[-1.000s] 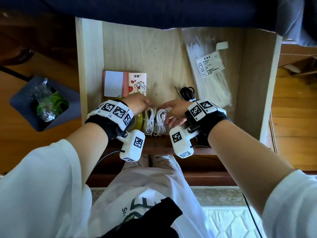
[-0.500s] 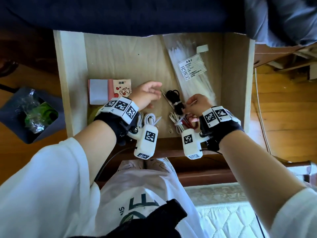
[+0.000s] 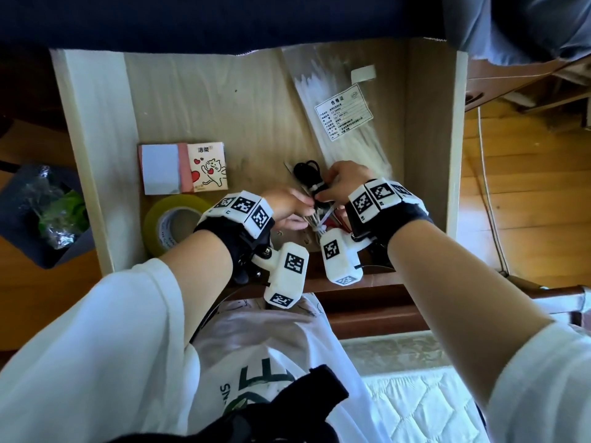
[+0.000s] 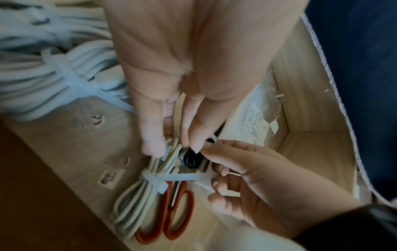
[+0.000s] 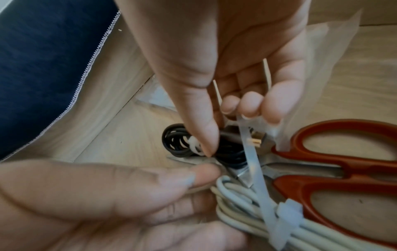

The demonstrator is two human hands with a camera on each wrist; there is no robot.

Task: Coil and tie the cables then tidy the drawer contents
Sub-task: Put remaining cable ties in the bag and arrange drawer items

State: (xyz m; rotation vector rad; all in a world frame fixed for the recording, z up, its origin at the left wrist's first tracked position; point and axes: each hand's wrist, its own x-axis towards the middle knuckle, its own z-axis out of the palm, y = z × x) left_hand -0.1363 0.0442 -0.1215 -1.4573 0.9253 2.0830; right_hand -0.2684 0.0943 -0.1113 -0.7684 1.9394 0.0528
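A white coiled cable point(image 4: 137, 200) point(image 5: 240, 200) lies at the drawer's front right, bound by a translucent zip tie point(image 4: 154, 181). My left hand point(image 3: 287, 206) point(image 4: 171, 142) pinches the coil's upper loops. My right hand point(image 3: 342, 183) point(image 5: 236, 108) curls its fingers round the zip tie's tail point(image 5: 253, 166) and holds thin tie strips in its palm, with its thumb tip down on a tied black coil point(image 5: 176, 142) point(image 3: 308, 172). Red-handled scissors point(image 4: 178, 212) point(image 5: 322, 169) lie under the white coil. Two more tied white coils point(image 4: 43, 76) sit to the left.
A clear bag of cable ties point(image 3: 345, 123) lies along the drawer's right side. A tissue pack point(image 3: 185, 167) and a yellow tape roll point(image 3: 172, 219) sit at the left. A dark blue cloth point(image 3: 224, 20) overhangs the drawer's back. A bin point(image 3: 41, 215) stands on the floor at the left.
My left hand has left the two white coils and moved right to the coil by the scissors. My right hand has taken hold of its zip tie. The tape roll now shows.
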